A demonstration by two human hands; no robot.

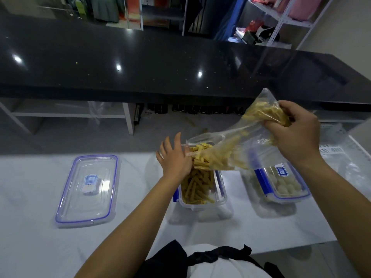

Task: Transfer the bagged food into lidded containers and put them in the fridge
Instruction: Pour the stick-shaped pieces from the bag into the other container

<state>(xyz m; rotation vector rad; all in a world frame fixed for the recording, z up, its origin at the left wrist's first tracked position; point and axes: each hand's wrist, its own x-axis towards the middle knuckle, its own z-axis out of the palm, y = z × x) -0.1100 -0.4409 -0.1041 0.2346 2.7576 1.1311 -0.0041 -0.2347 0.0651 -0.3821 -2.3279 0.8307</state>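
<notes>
Right hand raised above the worktop, grip closed round the bunched closed end of a clear bag, tilted so its mouth points down-left. Left hand at the bag's mouth, thumb and fingers curled on the plastic edge, holding it over the far end of an open tub. Yellow sticks lying in the tub, more spilling from the mouth, a clump left up by the right hand. Tub near the middle of the white worktop, blue clips at its sides. Loose lid flat to the left, well apart, bare surface between and before it. Second tub to the right, lidded, pale balls inside, partly under the bag. More clear plastic at the right edge. Beyond the far edge, a drop to the floor, then a black counter across the whole width. Near edge touched by a white and black garment.
</notes>
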